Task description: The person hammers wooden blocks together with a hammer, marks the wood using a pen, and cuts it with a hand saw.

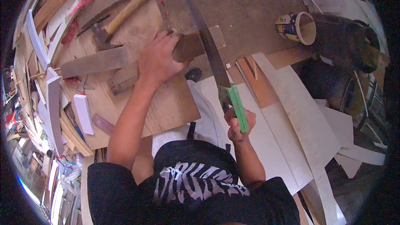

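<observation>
My right hand (241, 126) is closed around the green handle of a handsaw (213, 56). Its long dark blade points away from me and crosses a wooden board (192, 46) close to the board's right end. Whether the teeth bite into the wood I cannot make out. With fingers wrapped over the board, my left hand (159, 60) grips it to the left of the blade. The board lies across a plywood worktop (179, 104), and its right end sticks out past the worktop's edge. Beyond my left hand lies a hammer (130, 10) with a wooden handle.
White-edged offcuts (84, 114) and wood strips crowd the left side. A paint bucket (306, 28) lies tipped at the upper right, beside a dark cylindrical machine (346, 37). Large pale sheets (275, 141) lean or lie to my right. Brown floor (250, 8) shows ahead.
</observation>
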Demonstrator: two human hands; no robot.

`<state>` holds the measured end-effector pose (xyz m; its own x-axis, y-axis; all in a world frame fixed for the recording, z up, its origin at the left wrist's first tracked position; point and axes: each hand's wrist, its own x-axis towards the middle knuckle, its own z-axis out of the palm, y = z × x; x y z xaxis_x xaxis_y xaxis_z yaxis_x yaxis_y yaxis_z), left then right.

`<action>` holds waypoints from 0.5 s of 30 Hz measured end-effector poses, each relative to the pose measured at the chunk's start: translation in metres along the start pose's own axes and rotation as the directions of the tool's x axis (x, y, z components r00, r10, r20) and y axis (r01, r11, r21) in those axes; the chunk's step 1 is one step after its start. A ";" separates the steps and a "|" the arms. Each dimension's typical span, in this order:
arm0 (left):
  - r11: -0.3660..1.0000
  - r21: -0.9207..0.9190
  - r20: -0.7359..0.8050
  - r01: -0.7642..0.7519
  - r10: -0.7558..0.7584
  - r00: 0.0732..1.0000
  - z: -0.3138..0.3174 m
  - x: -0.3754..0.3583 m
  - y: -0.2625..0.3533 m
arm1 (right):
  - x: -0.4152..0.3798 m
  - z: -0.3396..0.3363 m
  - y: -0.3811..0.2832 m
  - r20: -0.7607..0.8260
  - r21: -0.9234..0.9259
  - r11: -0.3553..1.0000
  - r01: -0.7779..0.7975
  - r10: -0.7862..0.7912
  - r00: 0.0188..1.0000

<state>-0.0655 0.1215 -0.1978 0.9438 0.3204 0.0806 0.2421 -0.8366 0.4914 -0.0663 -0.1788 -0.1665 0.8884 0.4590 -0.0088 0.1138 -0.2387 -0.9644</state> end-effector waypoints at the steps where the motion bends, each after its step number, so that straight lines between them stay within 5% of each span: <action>1: 1.000 -0.002 -0.001 0.005 -0.005 1.000 -0.001 0.000 0.000 | -0.001 -0.001 0.001 0.005 -0.002 1.000 -0.001 0.001 1.000; 12: 0.999 0.014 -0.037 -0.030 0.031 0.999 0.006 -0.003 -0.005 | -0.002 -0.003 0.008 0.015 -0.147 0.987 0.072 -0.070 0.997; 15: 1.000 -0.007 0.021 0.011 -0.010 1.000 0.002 -0.001 -0.002 | 0.004 0.000 0.002 0.010 -0.064 0.996 0.063 -0.062 0.998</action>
<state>-0.0666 0.1219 -0.2011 0.9459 0.3194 0.0568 0.2504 -0.8301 0.4983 -0.0624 -0.1774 -0.1686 0.8752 0.4813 0.0487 0.1973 -0.2633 -0.9443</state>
